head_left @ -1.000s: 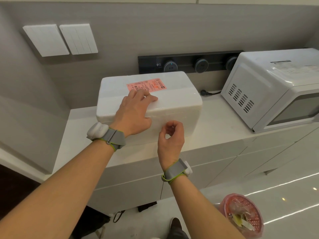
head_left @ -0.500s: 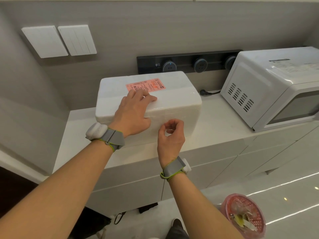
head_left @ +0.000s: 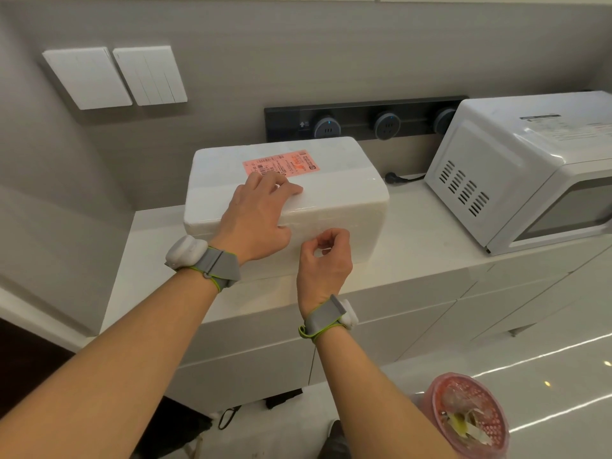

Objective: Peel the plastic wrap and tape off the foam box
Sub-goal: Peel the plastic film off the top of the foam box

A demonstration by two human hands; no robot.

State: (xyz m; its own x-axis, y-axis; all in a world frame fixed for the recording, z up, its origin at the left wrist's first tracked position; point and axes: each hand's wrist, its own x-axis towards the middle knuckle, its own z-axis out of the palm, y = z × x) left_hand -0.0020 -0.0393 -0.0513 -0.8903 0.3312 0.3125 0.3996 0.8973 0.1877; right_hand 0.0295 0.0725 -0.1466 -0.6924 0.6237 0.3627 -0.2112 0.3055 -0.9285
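Observation:
A white foam box [head_left: 341, 200] stands on the white counter [head_left: 420, 246], wrapped in glossy clear plastic and tape, with a pink shipping label [head_left: 291, 164] on its lid. My left hand [head_left: 256, 220] lies flat on the lid's near edge, fingers spread, thumb down over the front face. My right hand [head_left: 326, 260] is at the box's front face, thumb and forefinger curled together at the wrap near the lid seam. Whether they pinch a piece of wrap is not visible.
A white microwave [head_left: 516, 167] stands right of the box. A black socket rail [head_left: 364, 120] and a plug with cord [head_left: 394, 177] are behind it. Two white switch plates [head_left: 116, 77] hang on the wall. A pink bin [head_left: 470, 415] with scraps sits on the floor, lower right.
Almost nothing differs; my right hand's fingertips have curled slightly tighter against the box front, and the left hand stays pressed on the lid.

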